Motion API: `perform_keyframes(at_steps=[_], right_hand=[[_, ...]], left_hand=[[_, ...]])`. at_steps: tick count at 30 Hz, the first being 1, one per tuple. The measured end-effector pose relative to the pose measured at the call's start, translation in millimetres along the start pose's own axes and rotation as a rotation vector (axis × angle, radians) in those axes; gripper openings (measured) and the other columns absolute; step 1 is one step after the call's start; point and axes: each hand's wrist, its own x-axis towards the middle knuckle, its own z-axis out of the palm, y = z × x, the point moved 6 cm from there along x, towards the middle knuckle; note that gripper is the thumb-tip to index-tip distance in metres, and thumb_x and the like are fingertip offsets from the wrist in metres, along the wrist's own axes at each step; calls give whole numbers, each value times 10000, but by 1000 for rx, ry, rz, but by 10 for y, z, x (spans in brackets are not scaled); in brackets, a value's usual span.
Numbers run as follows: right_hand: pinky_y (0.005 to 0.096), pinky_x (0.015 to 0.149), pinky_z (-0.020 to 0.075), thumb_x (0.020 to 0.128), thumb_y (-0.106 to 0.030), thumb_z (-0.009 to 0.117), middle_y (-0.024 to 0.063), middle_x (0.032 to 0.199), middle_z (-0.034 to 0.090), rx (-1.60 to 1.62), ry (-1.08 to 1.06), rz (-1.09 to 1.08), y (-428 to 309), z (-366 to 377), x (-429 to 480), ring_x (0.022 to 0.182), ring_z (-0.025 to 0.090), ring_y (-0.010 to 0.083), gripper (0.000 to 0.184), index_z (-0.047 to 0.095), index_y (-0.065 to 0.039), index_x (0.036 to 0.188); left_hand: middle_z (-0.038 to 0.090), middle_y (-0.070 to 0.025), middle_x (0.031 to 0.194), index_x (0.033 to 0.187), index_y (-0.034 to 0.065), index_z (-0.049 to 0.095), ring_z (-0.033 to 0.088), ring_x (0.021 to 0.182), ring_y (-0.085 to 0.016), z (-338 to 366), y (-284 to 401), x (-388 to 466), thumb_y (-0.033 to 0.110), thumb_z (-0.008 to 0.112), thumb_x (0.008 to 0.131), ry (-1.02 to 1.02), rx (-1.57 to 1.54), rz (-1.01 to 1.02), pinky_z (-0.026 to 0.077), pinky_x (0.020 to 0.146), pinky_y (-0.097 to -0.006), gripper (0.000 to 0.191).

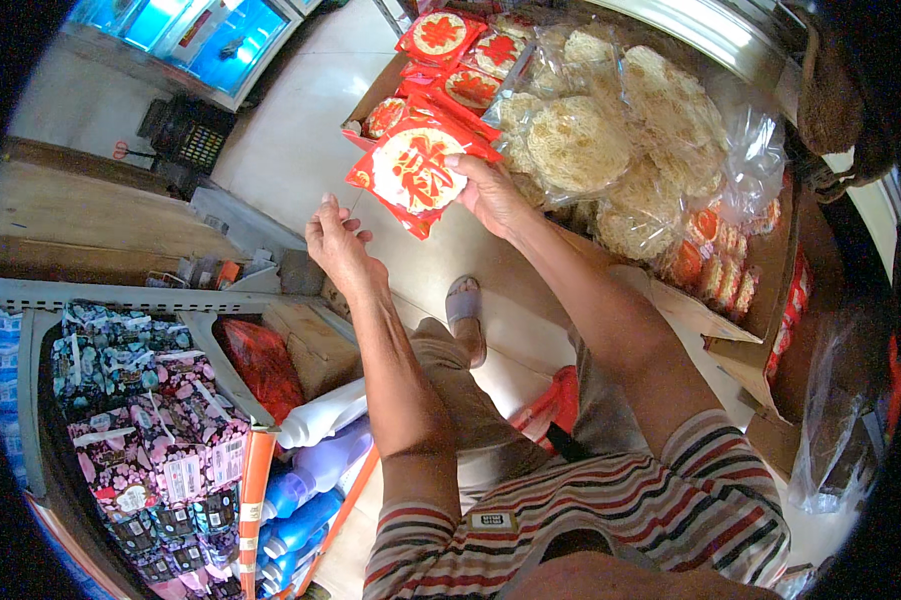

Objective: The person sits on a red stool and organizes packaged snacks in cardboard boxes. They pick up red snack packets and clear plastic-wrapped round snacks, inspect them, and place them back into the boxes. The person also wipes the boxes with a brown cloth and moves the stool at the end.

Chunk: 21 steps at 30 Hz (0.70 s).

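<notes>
Pinched in my right hand (489,193) is a red-edged plastic packet (419,171) with a round pale cake inside and large red writing across its front. My thumb lies over its right edge. To the left of the packet and apart from it, my left hand (347,251) is raised with its fingers loosely curled and spread; I see nothing in it. Similar red packets (439,36) lie in a cardboard box (375,90) just beyond my right hand. Beside them are round dried noodle cakes (578,146) in clear plastic bags.
On the left, a shelf unit (139,296) holds floral tissue packs (154,450) and blue and purple bottles (300,480). Red-handled scissors (124,151) lie near a black crate (202,142). Blue-lit tanks (225,45) stand farther off. My sandalled foot (465,315) rests on the tiled floor (293,127).
</notes>
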Motion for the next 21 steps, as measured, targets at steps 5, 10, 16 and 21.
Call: perform_keyframes(at_steps=[5,10,16,21], right_hand=[[370,812,449,736,-181,601,66,996,578,-42,-2,32,110,-59,133,933,553,172,335,521,-36,1028],[375,827,440,736,-180,598,58,995,576,78,28,86,146,-92,112,946,547,170,323,520,-44,1019],[367,825,441,736,-169,597,54,1003,575,-12,-61,22,-3,19,60,953,544,162,368,507,-54,1073],[340,811,450,725,-130,593,60,1016,566,-101,-76,-32,-133,146,-79,937,546,162,399,489,-42,1100]], left_hand=[[424,-147,1083,1134,30,403,454,945,-258,185,-393,81,496,561,756,-196,45,-302,384,719,-409,620],[407,-160,1230,1242,59,362,436,1091,-282,440,-420,-1,533,494,782,-510,-119,-385,350,887,-450,675],[544,-131,1059,1120,-5,448,556,932,-195,694,-279,-153,287,526,840,-555,-476,-215,467,787,-345,412],[555,-116,1028,1105,4,435,583,873,-188,685,-175,-289,140,576,807,-437,-479,-116,502,721,-319,356]])
